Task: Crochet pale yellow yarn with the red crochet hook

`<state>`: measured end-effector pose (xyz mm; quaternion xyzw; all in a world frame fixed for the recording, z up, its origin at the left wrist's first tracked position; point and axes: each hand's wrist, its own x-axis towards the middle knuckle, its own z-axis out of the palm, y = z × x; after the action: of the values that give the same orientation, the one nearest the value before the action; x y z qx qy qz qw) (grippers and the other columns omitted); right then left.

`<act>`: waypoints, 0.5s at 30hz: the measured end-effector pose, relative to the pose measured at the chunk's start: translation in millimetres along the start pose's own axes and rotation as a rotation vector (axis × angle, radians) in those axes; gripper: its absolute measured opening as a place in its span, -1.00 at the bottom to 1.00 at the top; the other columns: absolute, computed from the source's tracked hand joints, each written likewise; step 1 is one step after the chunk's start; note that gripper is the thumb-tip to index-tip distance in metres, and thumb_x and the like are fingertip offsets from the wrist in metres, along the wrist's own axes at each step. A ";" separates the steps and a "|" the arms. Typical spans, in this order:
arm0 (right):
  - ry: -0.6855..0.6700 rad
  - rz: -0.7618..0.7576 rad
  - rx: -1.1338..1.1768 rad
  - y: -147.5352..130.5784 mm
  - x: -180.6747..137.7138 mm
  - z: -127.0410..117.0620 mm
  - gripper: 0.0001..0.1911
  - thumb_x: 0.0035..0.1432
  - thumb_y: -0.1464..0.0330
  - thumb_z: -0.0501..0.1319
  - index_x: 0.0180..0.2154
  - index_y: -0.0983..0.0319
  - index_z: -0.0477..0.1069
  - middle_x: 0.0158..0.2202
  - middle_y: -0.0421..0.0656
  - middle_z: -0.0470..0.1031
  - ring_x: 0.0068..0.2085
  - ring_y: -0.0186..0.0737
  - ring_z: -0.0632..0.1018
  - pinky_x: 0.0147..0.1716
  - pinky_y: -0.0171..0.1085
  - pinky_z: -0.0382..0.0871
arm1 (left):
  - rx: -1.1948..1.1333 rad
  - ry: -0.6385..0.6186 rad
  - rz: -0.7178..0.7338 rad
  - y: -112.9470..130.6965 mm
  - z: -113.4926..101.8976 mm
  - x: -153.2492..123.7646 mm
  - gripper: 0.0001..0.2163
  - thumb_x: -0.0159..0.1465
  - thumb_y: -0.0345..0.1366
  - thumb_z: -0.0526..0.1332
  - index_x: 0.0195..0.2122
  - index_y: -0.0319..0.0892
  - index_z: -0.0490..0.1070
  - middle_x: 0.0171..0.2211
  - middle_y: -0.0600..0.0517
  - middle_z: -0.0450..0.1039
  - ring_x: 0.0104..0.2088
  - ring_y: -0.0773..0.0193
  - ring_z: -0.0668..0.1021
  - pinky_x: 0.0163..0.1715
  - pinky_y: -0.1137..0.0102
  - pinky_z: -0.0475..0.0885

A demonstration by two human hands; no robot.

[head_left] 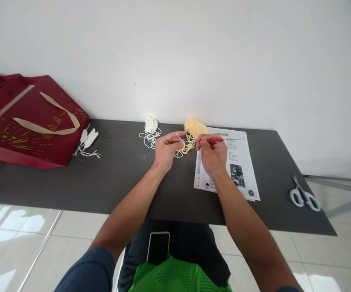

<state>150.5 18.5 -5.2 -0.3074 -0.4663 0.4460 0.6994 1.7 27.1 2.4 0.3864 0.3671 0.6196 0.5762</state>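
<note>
Red-handled crochet hook (216,140) pinched in my right hand (214,155); my left hand (164,151) grips pale-yellow yarn (180,140), apparently to hold it taut.

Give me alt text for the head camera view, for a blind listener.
A person's right hand grips a slim red-handled tool beside the left hand, which has a pale strand across it, above a dark table. Behind are yellow yarn and white yarn; printed sheets lie below the right hand, scissors farther right, a red bag far left.
</note>
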 end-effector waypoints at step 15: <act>-0.030 0.133 0.127 -9.2 2.3 2.5 -0.70 0.03 0.18 0.51 -0.37 0.14 0.44 -0.39 -0.28 0.54 -0.47 -0.41 0.44 -0.47 -0.34 0.33 | -0.021 -0.137 -0.114 10.0 -4.3 -0.4 -0.77 -0.09 -0.50 0.32 -0.38 -0.21 0.66 -0.55 0.08 0.50 -0.53 0.42 0.44 -0.44 0.47 0.30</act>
<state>151.7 16.8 4.4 -0.2859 -0.4260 0.5248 0.6792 -6.4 26.0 9.6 0.4005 0.3415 0.5617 0.6383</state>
